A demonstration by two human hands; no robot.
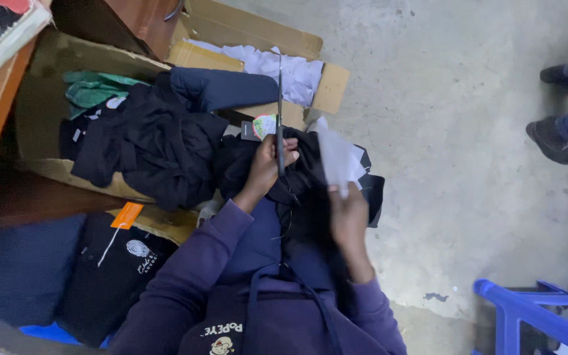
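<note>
Left grip is clenched round thin scissors, blades pointing up, just over a black garment draped across the lap. Right grip pinches a pale paper tag that rises from the cloth. Soft, limp fabric there, light and floppy, best gathered in a bunch; the tag looks stiff and easily creased. Beside it, a cardboard box holds more dark clothes, matte and crumpled.

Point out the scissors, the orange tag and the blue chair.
scissors [280, 112], head view, on the blade.
orange tag [127, 215], head view, its middle.
blue chair [534, 315], head view, top rail.
</note>
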